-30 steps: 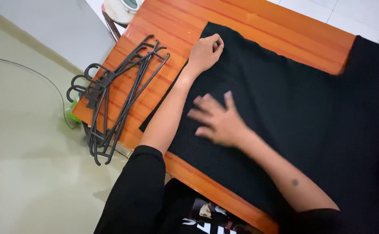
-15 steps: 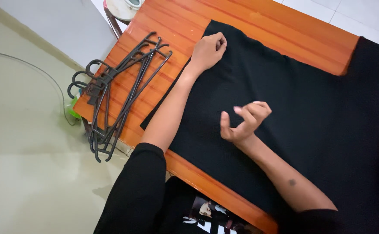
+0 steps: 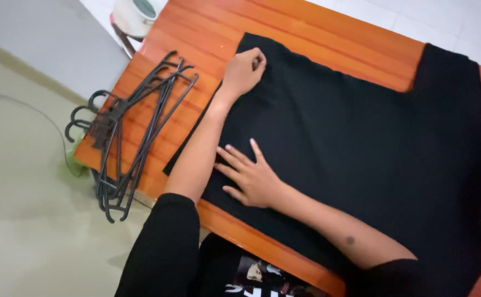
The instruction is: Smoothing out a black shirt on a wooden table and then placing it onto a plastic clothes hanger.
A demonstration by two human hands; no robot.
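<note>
black garment lies spread flat on the orange wooden table, covering most of it. left hand sits at the garment's far corner, fingers curled, pinching the cloth edge at the fingertips. right hand lies palm down on the cloth near the table's near edge, fingers spread and flat, gripping nothing. a stack of dark plastic hangers lies on bare wood well beyond the left fingers' outer side, apart from the cloth.
</note>
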